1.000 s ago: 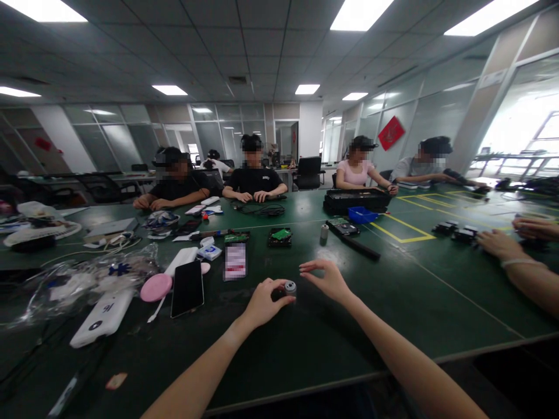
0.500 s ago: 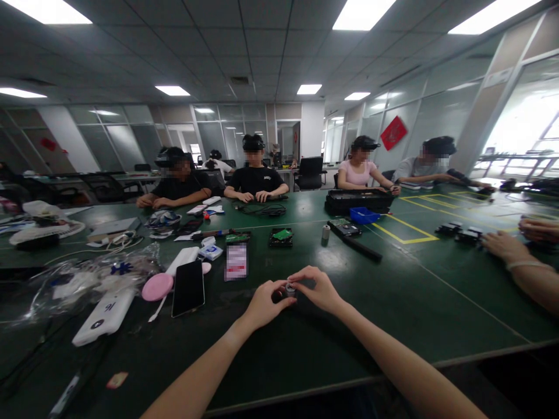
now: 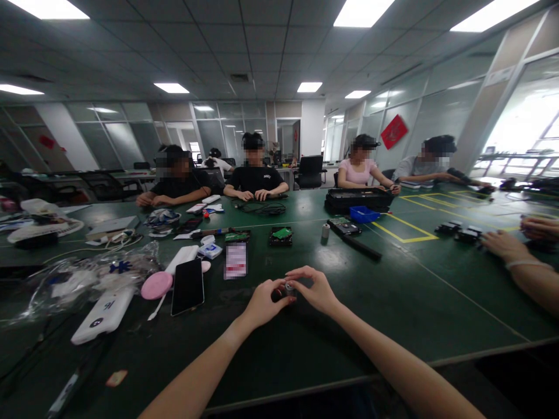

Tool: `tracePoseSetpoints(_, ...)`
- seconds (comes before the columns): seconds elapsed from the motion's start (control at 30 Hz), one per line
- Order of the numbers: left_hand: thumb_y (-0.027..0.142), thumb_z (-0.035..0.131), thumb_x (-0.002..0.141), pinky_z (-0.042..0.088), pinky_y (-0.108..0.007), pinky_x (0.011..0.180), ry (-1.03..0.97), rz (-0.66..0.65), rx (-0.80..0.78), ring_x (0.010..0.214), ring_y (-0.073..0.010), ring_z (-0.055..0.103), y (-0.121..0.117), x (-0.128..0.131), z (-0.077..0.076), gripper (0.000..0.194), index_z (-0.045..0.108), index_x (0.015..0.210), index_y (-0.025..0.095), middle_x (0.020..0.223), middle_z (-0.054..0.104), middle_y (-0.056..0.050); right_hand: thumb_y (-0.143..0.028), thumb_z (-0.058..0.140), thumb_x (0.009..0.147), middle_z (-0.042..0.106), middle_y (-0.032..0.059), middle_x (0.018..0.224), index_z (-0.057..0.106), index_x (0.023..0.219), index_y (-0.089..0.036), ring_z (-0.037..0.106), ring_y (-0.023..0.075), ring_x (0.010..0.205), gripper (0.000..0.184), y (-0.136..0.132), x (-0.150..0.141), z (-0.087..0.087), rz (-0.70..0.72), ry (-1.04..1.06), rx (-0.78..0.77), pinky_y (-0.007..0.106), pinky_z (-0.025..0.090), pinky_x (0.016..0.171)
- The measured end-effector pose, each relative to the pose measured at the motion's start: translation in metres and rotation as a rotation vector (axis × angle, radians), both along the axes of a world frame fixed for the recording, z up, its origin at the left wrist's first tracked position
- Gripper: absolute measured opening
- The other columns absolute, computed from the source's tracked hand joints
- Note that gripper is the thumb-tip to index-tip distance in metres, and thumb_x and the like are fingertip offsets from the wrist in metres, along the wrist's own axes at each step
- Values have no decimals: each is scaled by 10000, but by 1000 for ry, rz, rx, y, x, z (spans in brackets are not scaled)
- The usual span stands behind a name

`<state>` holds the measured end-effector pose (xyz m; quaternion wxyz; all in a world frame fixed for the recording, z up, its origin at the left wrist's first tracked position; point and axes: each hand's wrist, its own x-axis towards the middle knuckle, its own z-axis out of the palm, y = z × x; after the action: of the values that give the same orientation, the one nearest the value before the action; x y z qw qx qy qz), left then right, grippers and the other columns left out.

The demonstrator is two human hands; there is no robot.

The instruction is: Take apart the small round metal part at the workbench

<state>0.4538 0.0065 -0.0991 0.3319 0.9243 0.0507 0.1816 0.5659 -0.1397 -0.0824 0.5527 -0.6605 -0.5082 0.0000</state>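
Observation:
A small grey metal cylinder (image 3: 289, 288) stands upright at the front middle of the table, between my two hands. My left hand (image 3: 261, 304) curls its thumb and fingers around the side of it. From the right, my right hand (image 3: 318, 293) bends over with thumb and fingertips closed at the cylinder's top. The fingers cover much of it, and its fine details are too small to make out. Farther off, a similar silver cylinder (image 3: 325, 231) stands by itself, near a circuit part with a green board (image 3: 280, 234).
Left of my hands lie a black phone (image 3: 187, 287), a pink disc (image 3: 157, 286), a white case (image 3: 103, 314) and clear plastic bags. A black bar (image 3: 361, 248) and a blue tray (image 3: 364, 215) lie beyond, right. Co-workers sit across; another person's hands (image 3: 506, 245) are at right.
My right hand's fingers have shifted slightly at the top of the cylinder, the index finger now reaching farther left. My left hand stays around the cylinder. The camera view has moved very slightly.

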Motion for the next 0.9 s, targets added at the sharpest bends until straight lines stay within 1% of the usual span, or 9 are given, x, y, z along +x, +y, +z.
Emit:
tracePoseSetpoints(0.13, 414, 671, 771, 456, -297, 729, -1, 0, 1, 814, -204, 604, 0, 0, 1, 414, 627, 1140, 231, 895, 661, -35, -256, 649, 807, 707, 41, 940, 689, 1005, -224, 659, 194, 882, 204, -1, -1, 0, 29, 13, -40, 376, 520, 841)
tracePoseSetpoints(0.37, 403, 671, 776, 449, -288, 703, -32, -18, -1, 799, -200, 605, 0, -1, -1, 388, 637, 1117, 221, 877, 659, -32, -251, 637, 812, 706, 39, 926, 676, 1030, -217, 660, 190, 875, 224, -2, 0, 0, 21, 37, -41, 362, 514, 833)
tracePoseSetpoints(0.47, 404, 672, 774, 448, -286, 701, -29, -7, 7, 789, -196, 604, 0, -1, -1, 390, 635, 1121, 231, 872, 659, -29, -259, 638, 808, 708, 41, 923, 688, 996, -211, 660, 192, 870, 199, -2, 2, 0, 10, 32, -48, 360, 513, 829)
tracePoseSetpoints(0.6, 390, 664, 783, 448, -281, 706, -31, -27, 10, 791, -193, 605, -1, -1, 1, 372, 631, 1123, 243, 875, 666, -19, -279, 633, 814, 712, 41, 920, 708, 917, -209, 654, 202, 894, 145, -4, 3, 2, 8, 12, -87, 368, 507, 841)
tracePoseSetpoints(0.67, 389, 667, 780, 448, -280, 701, -34, -27, 13, 789, -193, 606, -1, -1, 1, 374, 631, 1121, 239, 877, 670, -18, -295, 598, 843, 710, 45, 941, 703, 957, -212, 654, 202, 912, 175, -4, 2, 3, 21, 39, -81, 368, 508, 852)
tracePoseSetpoints(0.8, 395, 672, 774, 446, -283, 696, -32, -10, 24, 784, -197, 605, -1, 0, 0, 383, 637, 1120, 233, 876, 675, -18, -340, 513, 899, 696, 62, 1030, 649, 1118, -213, 659, 202, 953, 286, -4, -1, 4, 79, 160, -44, 362, 519, 868)
tracePoseSetpoints(0.9, 402, 672, 774, 443, -283, 698, -26, -16, 22, 784, -199, 603, -1, 0, 1, 434, 611, 1175, 248, 876, 676, -17, -359, 493, 909, 691, 64, 1052, 640, 1136, -214, 662, 206, 945, 307, -5, -1, 3, 80, 174, -56, 361, 526, 850)
